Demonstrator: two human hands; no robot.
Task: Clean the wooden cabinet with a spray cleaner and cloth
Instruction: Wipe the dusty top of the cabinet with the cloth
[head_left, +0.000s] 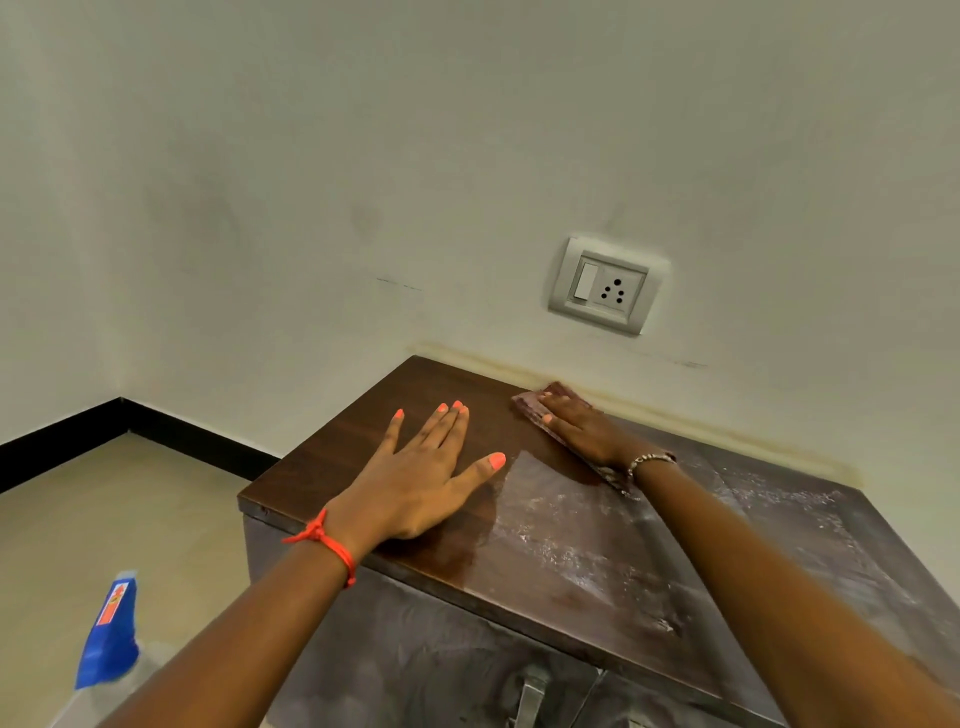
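Note:
A low dark wooden cabinet (332, 457) stands against the wall. Its left part looks clean and dark, while the right part is dusty with wet streaks. My left hand (421, 478) lies flat on the top with fingers spread and holds nothing. My right hand (576, 426) presses flat on a folded brownish cloth (530, 408) at the back edge, close to the wall. A spray bottle with a blue label (109, 639) stands on the floor at the lower left, apart from both hands.
A white wall socket with a switch (605, 285) is on the wall just above the cabinet's back edge. A metal handle (530, 696) shows on the cabinet front. Beige floor (104, 519) with black skirting lies to the left.

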